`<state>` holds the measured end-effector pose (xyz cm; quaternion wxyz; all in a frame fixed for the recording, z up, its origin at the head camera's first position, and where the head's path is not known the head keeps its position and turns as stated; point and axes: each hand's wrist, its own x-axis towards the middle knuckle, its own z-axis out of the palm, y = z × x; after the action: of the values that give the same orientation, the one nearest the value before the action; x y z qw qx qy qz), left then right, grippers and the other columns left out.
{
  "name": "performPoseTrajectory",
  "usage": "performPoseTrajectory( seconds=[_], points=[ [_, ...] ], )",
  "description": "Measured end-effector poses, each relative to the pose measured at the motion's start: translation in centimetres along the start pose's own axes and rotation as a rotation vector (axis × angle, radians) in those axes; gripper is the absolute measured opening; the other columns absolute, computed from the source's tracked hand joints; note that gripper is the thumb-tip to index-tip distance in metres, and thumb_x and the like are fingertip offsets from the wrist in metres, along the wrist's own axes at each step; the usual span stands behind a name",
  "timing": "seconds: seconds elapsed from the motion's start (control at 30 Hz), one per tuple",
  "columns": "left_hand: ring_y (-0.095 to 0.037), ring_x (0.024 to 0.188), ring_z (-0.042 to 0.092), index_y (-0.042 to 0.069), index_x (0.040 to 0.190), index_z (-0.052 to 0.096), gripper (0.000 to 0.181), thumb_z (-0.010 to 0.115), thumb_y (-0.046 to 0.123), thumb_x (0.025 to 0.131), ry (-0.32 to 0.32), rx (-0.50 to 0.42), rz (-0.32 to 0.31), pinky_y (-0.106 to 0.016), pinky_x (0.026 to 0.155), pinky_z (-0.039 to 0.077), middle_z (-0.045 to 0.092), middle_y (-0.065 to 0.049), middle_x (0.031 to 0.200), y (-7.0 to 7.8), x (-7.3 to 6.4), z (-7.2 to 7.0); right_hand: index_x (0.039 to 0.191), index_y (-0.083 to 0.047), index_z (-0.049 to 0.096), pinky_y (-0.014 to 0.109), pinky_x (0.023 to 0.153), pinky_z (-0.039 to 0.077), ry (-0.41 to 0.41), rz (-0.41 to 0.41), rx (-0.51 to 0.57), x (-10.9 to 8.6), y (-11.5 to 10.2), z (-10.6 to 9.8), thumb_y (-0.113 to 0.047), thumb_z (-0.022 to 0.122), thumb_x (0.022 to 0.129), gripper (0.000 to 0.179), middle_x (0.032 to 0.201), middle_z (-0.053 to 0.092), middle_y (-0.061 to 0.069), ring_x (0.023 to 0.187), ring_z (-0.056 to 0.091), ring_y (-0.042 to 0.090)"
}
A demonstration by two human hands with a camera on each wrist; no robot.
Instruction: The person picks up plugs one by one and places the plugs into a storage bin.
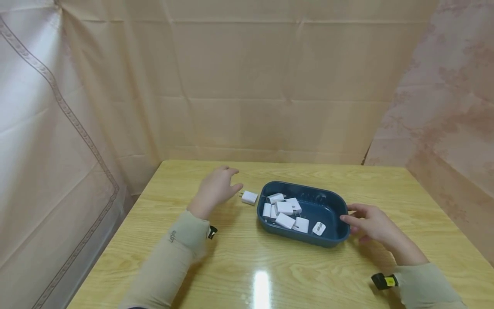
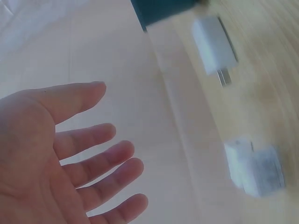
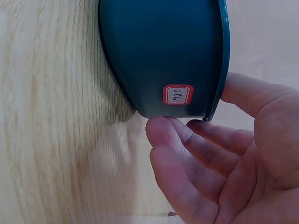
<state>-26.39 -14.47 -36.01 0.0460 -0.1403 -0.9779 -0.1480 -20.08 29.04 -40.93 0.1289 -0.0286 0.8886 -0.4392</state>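
Observation:
My left hand (image 1: 217, 186) hovers over the left part of the table, its fingers spread and holding nothing. Just right of it lies a white charger plug (image 1: 249, 197), prongs pointing left. The left wrist view shows that charger (image 2: 215, 44) and more white blocks (image 2: 256, 168), blurred, which the head view does not show. A dark blue plastic bin (image 1: 328, 242) holds several white chargers (image 1: 284, 207), heaped mostly at its left end. My right hand (image 1: 370, 223) grips the bin's right end, thumb at the rim and fingers against the outside wall.
A small label with a red border (image 3: 178, 94) sticks to the bin's outer wall. The wooden table (image 1: 224, 274) has a bright light reflection near its front. Beige cloth (image 1: 247, 86) hangs behind the table, and more drapes hang at both sides.

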Motion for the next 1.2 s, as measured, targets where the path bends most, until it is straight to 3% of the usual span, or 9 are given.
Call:
performPoseTrajectory(
  seconds=[0.3,0.63,0.87,1.1,1.2],
  points=[
    [-0.04,0.129,0.054,0.009,0.14,0.061,0.054,0.068,0.04,0.097,0.035,-0.003,-0.032,-0.056,0.099,0.049,0.053,-0.021,0.146,-2.6,-0.4,-0.7,0.144,0.011,0.043,0.043,0.063,0.061,-0.004,0.011,-0.029,0.0,0.1,-0.2,-0.038,0.071,0.097,0.073,0.12,0.062,0.03,0.083,0.068,0.027],
    [-0.041,0.126,0.056,0.007,0.14,0.061,0.057,0.067,0.043,0.097,0.029,-0.01,-0.066,-0.058,0.098,0.049,0.054,-0.021,0.144,-3.5,-0.4,-0.7,0.143,0.011,0.044,0.043,0.062,0.061,0.003,0.015,-0.038,0.1,0.4,-0.3,-0.038,0.071,0.096,0.073,0.119,0.063,0.029,0.082,0.068,0.027],
    [-0.041,0.124,0.057,0.006,0.14,0.061,0.057,0.067,0.042,0.097,0.019,-0.01,-0.096,-0.056,0.097,0.051,0.055,-0.022,0.142,-4.0,-0.1,0.5,0.144,0.01,0.044,0.043,0.063,0.061,0.001,0.023,-0.041,0.1,0.4,-0.4,-0.04,0.072,0.095,0.075,0.12,0.063,0.028,0.082,0.068,0.027],
    [-0.034,0.107,0.062,0.006,0.137,0.063,0.053,0.068,0.039,0.096,0.021,-0.045,-0.143,-0.049,0.082,0.056,0.058,-0.021,0.136,-4.2,0.5,1.8,0.144,0.009,0.044,0.043,0.064,0.061,0.002,0.031,-0.049,0.0,0.3,-0.4,-0.041,0.072,0.095,0.075,0.119,0.063,0.027,0.082,0.068,0.026],
    [-0.034,0.109,0.061,0.006,0.136,0.064,0.052,0.069,0.038,0.095,0.01,-0.063,-0.169,-0.05,0.083,0.055,0.058,-0.02,0.136,-4.2,0.7,2.2,0.144,0.009,0.045,0.043,0.064,0.061,0.0,0.03,-0.039,0.0,0.4,-0.4,-0.041,0.072,0.096,0.075,0.117,0.064,0.025,0.082,0.068,0.026]
  ],
)
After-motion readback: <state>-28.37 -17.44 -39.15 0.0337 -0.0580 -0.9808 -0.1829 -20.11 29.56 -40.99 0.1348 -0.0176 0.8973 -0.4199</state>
